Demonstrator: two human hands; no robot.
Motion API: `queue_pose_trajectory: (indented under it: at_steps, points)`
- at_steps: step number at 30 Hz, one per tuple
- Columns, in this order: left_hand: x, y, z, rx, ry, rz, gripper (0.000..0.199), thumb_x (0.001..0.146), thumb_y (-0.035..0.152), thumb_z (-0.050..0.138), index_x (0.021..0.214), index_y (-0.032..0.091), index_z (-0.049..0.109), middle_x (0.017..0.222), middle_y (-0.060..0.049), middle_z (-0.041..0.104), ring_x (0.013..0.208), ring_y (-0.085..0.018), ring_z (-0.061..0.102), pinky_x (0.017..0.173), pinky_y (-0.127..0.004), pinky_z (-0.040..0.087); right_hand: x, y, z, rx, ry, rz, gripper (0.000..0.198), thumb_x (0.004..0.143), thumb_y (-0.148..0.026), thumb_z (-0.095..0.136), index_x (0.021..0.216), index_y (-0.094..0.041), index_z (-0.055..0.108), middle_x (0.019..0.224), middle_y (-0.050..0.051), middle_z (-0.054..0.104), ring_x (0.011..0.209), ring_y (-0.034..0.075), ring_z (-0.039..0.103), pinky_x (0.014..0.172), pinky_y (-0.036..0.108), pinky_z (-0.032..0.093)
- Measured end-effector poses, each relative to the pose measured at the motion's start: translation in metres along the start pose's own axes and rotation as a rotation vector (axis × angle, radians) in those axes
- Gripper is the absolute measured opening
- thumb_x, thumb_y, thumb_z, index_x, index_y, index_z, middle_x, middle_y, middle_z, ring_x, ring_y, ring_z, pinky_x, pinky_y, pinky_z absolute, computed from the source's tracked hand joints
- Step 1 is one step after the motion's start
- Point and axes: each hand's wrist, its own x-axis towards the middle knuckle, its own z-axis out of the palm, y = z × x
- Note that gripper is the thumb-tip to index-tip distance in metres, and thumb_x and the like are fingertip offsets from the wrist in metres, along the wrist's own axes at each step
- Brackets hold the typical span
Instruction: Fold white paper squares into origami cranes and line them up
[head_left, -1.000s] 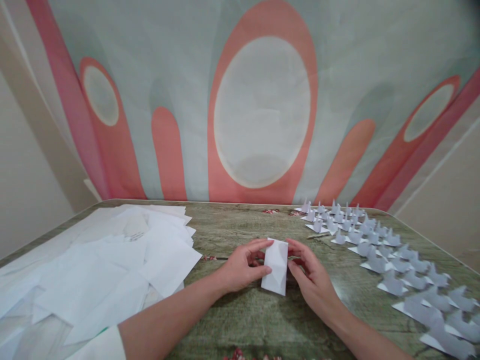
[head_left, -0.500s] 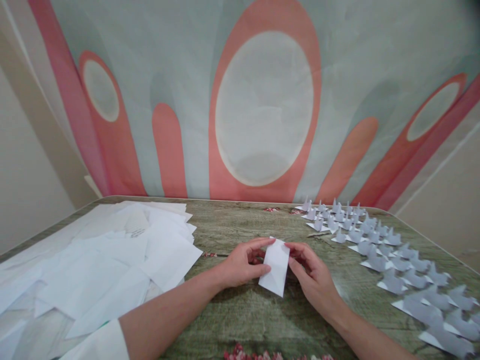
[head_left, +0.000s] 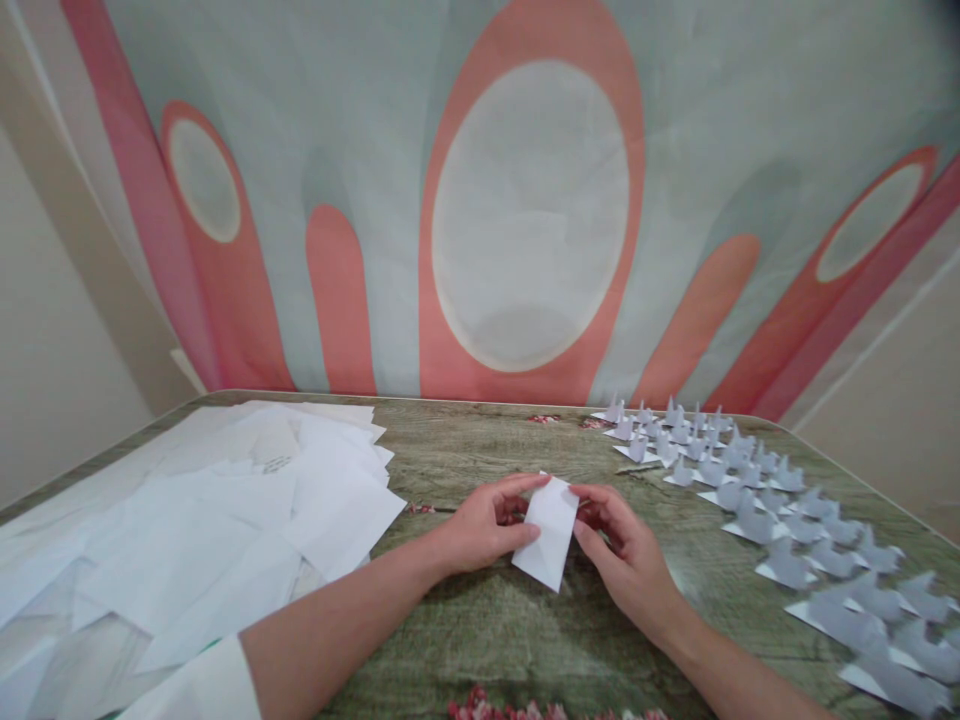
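A small folded white paper (head_left: 547, 540) is held just above the table in front of me. My left hand (head_left: 491, 525) grips its left side, with the thumb on the near face and the index finger along the top edge. On the opposite side, my right hand (head_left: 619, 540) has its index fingertip at the upper right corner and its thumb close to the right edge. The right hand's other fingers are curled and partly hidden behind the paper.
Loose white paper sheets (head_left: 225, 530) lie in an overlapping pile on the left. Several folded paper birds (head_left: 750, 515) stand in rows along the right side. The wood-patterned table (head_left: 465, 440) meets a patterned backdrop (head_left: 390, 150) at its far edge.
The folded paper has tilted slightly, its lower end shifting a little left. Both hands stay in nearly the same place.
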Motion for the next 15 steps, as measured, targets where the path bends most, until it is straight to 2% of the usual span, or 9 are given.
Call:
queue_pose_trajectory:
  at_steps: [9,15]
  points:
    - [-0.0008,0.0010,0.0004,0.003,0.000,-0.003,0.060,0.069,0.026,0.071,0.125,0.020,0.050,0.110,-0.010,0.058,0.089,-0.019,0.056,0.075,-0.029,0.044,0.0001,-0.0037,0.0015,-0.031,0.004,-0.048,0.026,0.081,-0.027,0.052,0.106,-0.020,0.051,0.091,0.005,0.055,0.077,0.017,0.055,0.068,0.029,0.048]
    - [-0.0005,0.0023,0.0010,0.031,0.021,0.002,0.059,0.069,0.027,0.070,0.124,0.019,0.051,0.106,-0.009,0.060,0.081,-0.016,0.055,0.068,-0.025,0.043,0.0001,-0.0053,0.0014,-0.044,0.003,-0.062,0.025,0.082,-0.027,0.051,0.106,-0.021,0.051,0.095,0.006,0.053,0.078,0.017,0.054,0.069,0.029,0.047]
